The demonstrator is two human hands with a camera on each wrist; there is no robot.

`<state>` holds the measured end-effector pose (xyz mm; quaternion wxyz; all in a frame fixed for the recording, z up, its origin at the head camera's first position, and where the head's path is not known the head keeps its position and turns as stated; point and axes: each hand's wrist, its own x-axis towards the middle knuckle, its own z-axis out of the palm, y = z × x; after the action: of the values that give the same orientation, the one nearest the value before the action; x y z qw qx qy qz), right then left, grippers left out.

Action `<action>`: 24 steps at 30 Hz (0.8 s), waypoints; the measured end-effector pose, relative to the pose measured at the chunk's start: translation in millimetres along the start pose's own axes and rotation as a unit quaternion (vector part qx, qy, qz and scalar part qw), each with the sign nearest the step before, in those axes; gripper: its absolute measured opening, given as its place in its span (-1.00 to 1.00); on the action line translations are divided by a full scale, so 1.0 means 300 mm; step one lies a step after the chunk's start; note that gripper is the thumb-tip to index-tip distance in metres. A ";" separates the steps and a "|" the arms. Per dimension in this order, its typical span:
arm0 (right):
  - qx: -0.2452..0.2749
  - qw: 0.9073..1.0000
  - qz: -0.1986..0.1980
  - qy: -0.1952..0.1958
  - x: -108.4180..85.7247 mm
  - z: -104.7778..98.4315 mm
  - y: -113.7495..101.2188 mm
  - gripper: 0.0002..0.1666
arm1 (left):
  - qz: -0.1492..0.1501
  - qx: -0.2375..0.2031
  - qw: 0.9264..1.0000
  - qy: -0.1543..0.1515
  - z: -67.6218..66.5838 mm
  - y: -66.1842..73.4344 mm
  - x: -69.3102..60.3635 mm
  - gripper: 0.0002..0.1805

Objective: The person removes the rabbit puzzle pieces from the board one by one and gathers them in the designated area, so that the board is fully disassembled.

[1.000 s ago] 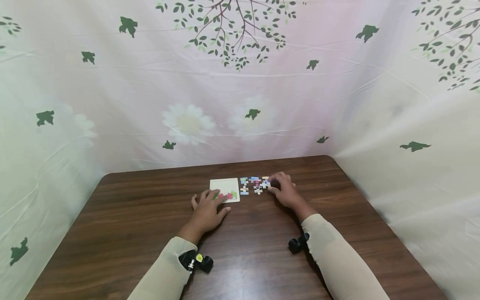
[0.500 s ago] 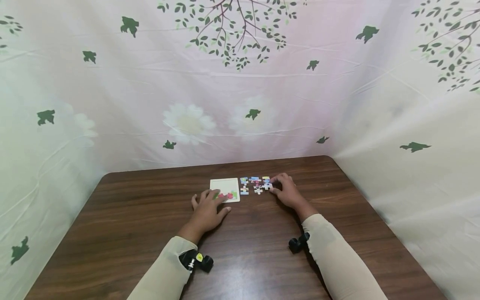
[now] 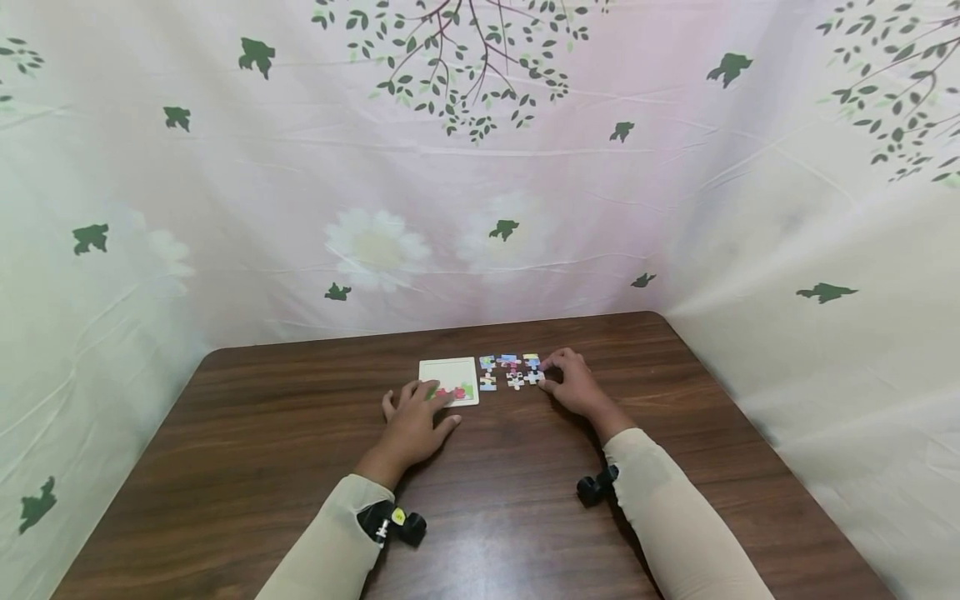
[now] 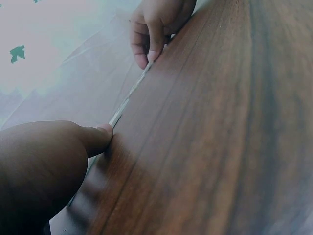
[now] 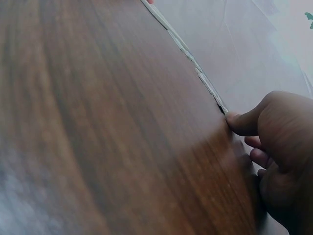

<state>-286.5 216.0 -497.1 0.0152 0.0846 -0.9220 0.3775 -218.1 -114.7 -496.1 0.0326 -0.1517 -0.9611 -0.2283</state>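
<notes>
In the head view my left hand (image 3: 411, 432) rests with spread fingers on the lower left of a square white puzzle board (image 3: 450, 372). Red and green pieces (image 3: 465, 392) fill part of the board's lower edge. Right of the board lie several loose jigsaw pieces in blue, pink and white. My right hand (image 3: 576, 387) is at the right end of this group, thumb and index finger on a pale jigsaw piece (image 3: 534, 377). In the right wrist view the thumb (image 5: 237, 121) meets the end of the thin row of pieces (image 5: 203, 81), with the other fingers bent behind.
A blue and yellow piece (image 3: 532, 361) lies just behind the pale one. More loose pieces (image 3: 508, 361) sit between it and the board. The brown wooden table (image 3: 495, 500) ends in front of a printed cloth backdrop (image 3: 450, 283).
My right hand has drawn the pale piece slightly right and toward me, apart from the blue and yellow piece behind it. My left hand stays on the board.
</notes>
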 end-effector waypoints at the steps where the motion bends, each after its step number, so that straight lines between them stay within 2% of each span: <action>1: 0.001 1.000 0.001 0.000 0.000 0.000 -0.002 -0.76 | 0.000 0.000 1.000 0.000 -0.002 0.000 -0.001 -0.47; 15: 0.015 1.000 -0.006 0.000 0.002 0.001 -0.004 -0.69 | 0.004 -0.010 1.000 0.010 -0.001 -0.009 -0.004 -0.44; 20: 0.025 1.000 -0.007 0.007 0.000 0.000 -0.005 -0.68 | 0.007 -0.021 0.999 0.031 0.002 -0.012 0.001 -0.40; 24: 0.034 0.999 -0.020 0.028 0.004 0.006 -0.009 -0.73 | 0.002 -0.027 0.998 0.048 0.005 -0.015 0.007 -0.37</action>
<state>-287.1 212.6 -496.4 0.0457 0.0928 -0.9058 0.4108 -221.5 -117.2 -499.1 0.0754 -0.1437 -0.9517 -0.2608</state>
